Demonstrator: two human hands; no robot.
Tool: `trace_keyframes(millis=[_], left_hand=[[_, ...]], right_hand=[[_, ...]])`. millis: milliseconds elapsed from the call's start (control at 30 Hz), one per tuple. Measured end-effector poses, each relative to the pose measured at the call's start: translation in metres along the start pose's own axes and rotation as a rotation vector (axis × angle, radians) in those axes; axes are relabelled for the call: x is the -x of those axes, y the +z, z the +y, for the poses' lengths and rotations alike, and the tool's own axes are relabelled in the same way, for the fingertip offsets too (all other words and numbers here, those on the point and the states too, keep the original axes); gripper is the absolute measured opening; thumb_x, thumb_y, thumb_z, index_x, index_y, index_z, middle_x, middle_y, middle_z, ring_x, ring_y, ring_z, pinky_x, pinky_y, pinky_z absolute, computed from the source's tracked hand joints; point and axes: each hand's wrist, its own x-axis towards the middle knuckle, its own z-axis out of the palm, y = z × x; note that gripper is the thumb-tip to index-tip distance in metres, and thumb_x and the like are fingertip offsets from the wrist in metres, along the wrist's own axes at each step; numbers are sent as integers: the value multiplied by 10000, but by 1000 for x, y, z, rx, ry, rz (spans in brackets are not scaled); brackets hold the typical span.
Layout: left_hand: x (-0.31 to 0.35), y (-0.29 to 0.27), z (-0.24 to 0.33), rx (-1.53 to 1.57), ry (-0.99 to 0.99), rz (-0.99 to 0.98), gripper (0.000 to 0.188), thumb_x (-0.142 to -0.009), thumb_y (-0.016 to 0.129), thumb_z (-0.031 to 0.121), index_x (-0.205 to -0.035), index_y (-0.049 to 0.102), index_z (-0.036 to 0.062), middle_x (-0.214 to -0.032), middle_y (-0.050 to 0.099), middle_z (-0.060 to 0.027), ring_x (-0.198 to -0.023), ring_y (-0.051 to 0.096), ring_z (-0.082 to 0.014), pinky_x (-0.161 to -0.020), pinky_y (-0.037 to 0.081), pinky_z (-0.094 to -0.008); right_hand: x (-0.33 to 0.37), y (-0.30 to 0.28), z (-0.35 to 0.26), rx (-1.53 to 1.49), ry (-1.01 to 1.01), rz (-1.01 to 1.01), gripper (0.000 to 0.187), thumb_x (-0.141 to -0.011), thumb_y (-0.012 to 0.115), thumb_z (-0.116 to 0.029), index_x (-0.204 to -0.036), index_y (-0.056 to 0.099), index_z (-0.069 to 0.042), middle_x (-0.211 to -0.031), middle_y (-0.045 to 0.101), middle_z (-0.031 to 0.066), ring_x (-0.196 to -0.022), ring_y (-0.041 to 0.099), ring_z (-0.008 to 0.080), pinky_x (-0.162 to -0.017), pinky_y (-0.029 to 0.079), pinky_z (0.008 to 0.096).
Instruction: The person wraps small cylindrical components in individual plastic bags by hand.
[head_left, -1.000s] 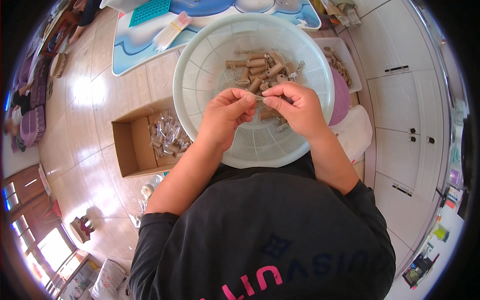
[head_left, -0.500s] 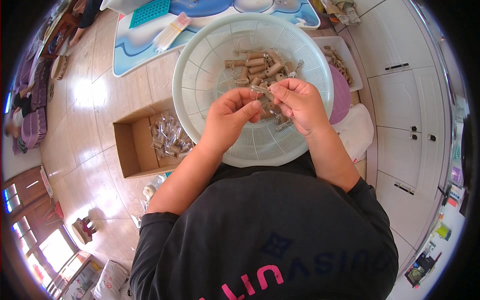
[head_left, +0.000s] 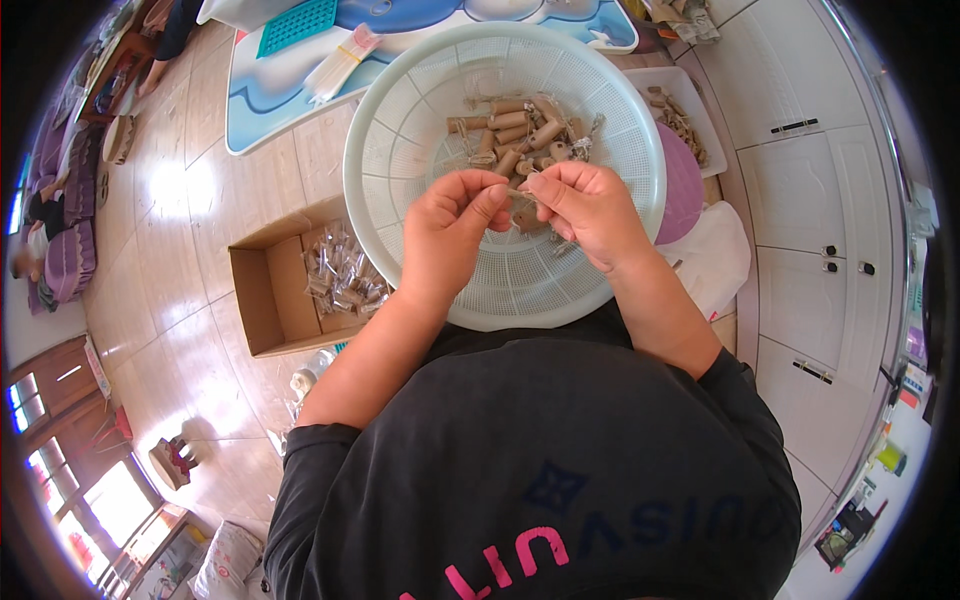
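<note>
Over a large pale-green mesh basket (head_left: 400, 90), my two hands meet at the fingertips. My left hand (head_left: 448, 232) pinches one end of a short piece of twine (head_left: 519, 193) between thumb and forefinger. The other end sits in the closed fingers of my right hand (head_left: 592, 214). Part of the twine is hidden behind the fingers. Beneath and beyond the hands, several brown cylinders (head_left: 511, 134) with loose strings lie in a heap in the basket.
Left of the basket is a cardboard box (head_left: 270, 300) with small clear-wrapped pieces (head_left: 340, 272). A blue patterned table (head_left: 300, 105) at the back bears clear plastic bags (head_left: 342, 65) and a teal grid tray (head_left: 297, 27). A white tray (head_left: 715, 140) and cabinets (head_left: 800, 200) stand right.
Both hands have shifted slightly left and my fingertips have turned inward. The twine bundle that stood out above my right fingers is now mostly covered, with a short stretch between the hands.
</note>
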Motion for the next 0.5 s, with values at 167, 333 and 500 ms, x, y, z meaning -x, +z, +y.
trace_keyframes(millis=[167,333,500], left_hand=[[3,1,1,-154,120,35,187,-850,581,115,-975,563,-23,-790,601,-47,-696,555,-103,-641,458,-224],[-3,8,-5,-386,516,82,244,-835,607,142,-1021,549,-4,-866,595,-27,-781,558,-102,-692,455,-224],[-3,-3,-20,-24,-117,-399,297,-802,635,98,-1066,537,3,-942,564,-33,-845,543,-87,-730,448,-227]], right_hand=[[4,4,1,55,-99,3,157,-808,632,-166,-858,612,-19,-648,560,9,-456,402,24,-420,314,161],[6,3,-4,-176,-41,16,115,-823,601,-113,-865,591,-7,-667,555,20,-445,381,28,-404,290,150],[7,-2,-5,-328,-53,-41,134,-834,584,-106,-910,577,4,-700,559,31,-454,380,24,-406,283,148]])
